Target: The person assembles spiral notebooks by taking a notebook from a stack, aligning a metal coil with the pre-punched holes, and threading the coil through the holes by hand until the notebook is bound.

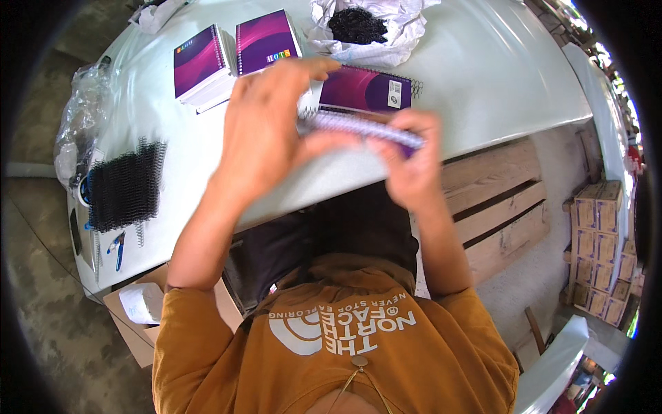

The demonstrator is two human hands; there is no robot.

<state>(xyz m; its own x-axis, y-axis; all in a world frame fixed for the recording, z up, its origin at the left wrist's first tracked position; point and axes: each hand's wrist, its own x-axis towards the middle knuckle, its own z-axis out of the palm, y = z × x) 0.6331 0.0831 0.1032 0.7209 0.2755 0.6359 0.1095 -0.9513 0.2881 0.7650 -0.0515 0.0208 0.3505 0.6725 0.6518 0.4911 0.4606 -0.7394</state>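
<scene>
Purple notebook (pixel 365 127) is up off the counter (pixel 483 76), edge-on between both hands, wire spine looks partly seated; I'd judge this one mid-binding, with two bound stacks (pixel 234 55) beyond the left hand and one flat notebook (pixel 365 90) just behind the hands. Left hand (pixel 265 134) arched, fingertips pinching the near end; right hand (pixel 410 162) clenched round the far end; loose black coils (pixel 124 186) left of the left forearm, more in a white bag (pixel 358 27) beyond

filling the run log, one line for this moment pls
left hand + right hand: hold purple notebook | white table | black binding coils
</scene>
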